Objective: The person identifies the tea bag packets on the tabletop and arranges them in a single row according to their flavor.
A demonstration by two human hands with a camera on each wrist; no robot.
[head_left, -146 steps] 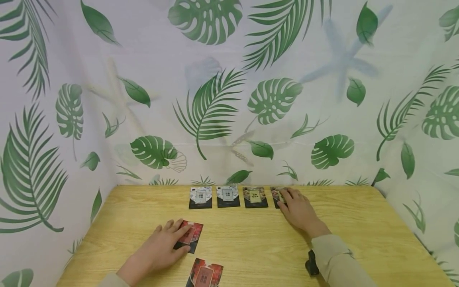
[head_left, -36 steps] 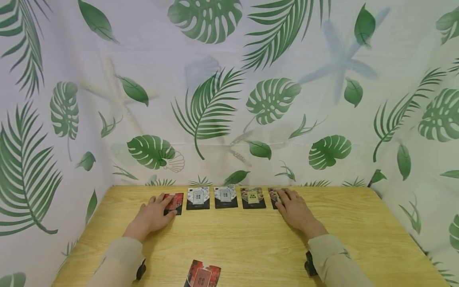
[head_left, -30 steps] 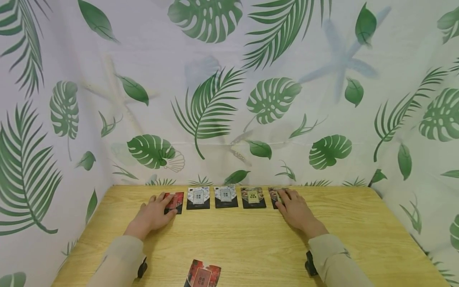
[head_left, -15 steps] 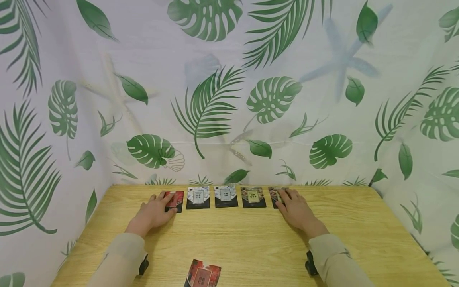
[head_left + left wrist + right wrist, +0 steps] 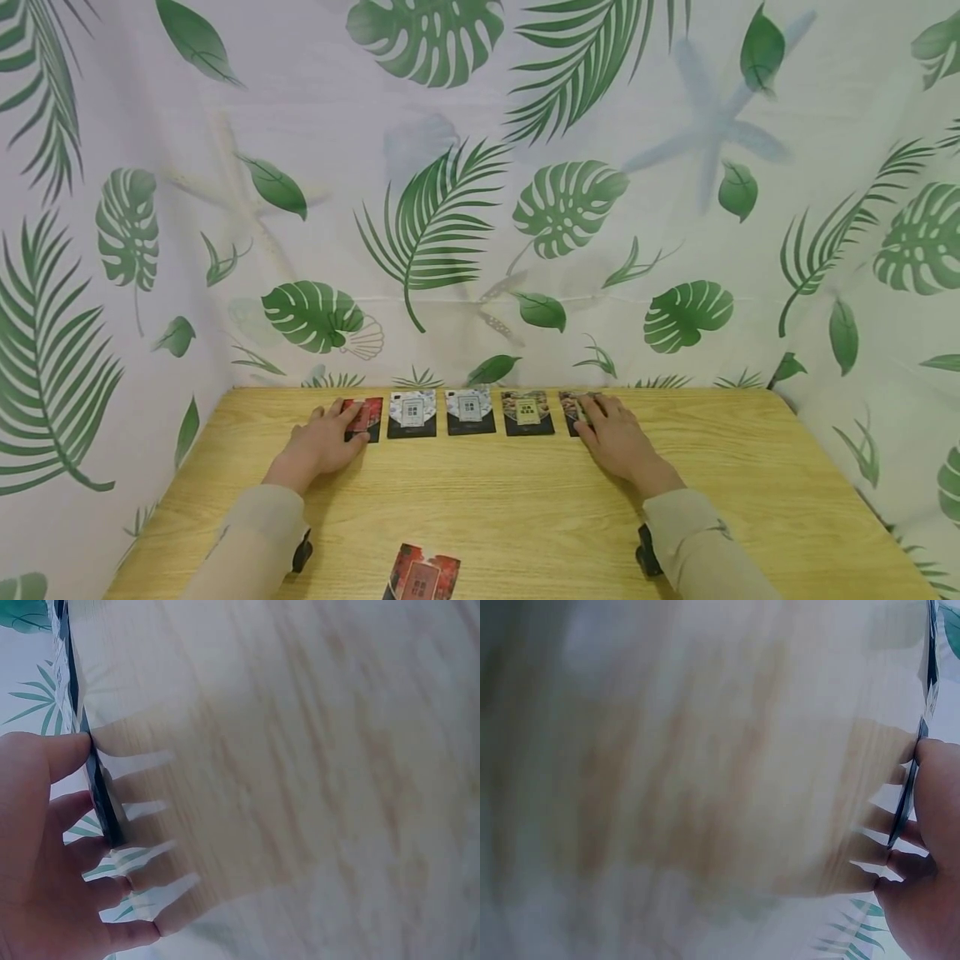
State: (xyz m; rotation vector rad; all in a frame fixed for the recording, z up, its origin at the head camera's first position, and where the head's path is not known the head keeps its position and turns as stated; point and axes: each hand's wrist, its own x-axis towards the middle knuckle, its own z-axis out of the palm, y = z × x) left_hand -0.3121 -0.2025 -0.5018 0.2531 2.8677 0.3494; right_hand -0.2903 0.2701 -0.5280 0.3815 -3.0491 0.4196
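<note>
At the back of the table, a row of small flat packets runs along the wall. My left hand (image 5: 318, 442) rests its fingers on a red and black packet (image 5: 372, 414) at the row's left end, covering part of it. The left wrist view shows the thumb touching that packet's dark edge (image 5: 105, 802), the fingers spread beyond it. At the right end, my right hand (image 5: 618, 440) rests on a brown packet (image 5: 568, 408), mostly hidden by the fingers. Between the hands lie two white and black packets (image 5: 412, 414) and a brown one with a yellow label (image 5: 528, 413).
Another red packet (image 5: 422, 573) lies near the front of the wooden table (image 5: 517, 500), cut off by the frame. Leaf-patterned cloth (image 5: 450, 208) walls the back and sides. A dark wrist device (image 5: 648, 550) sits under the right sleeve.
Over several seconds my left hand has slid the red packet from the front left to the row's left end. Lately it edges slightly farther back, straightening. The right hand stays put.
</note>
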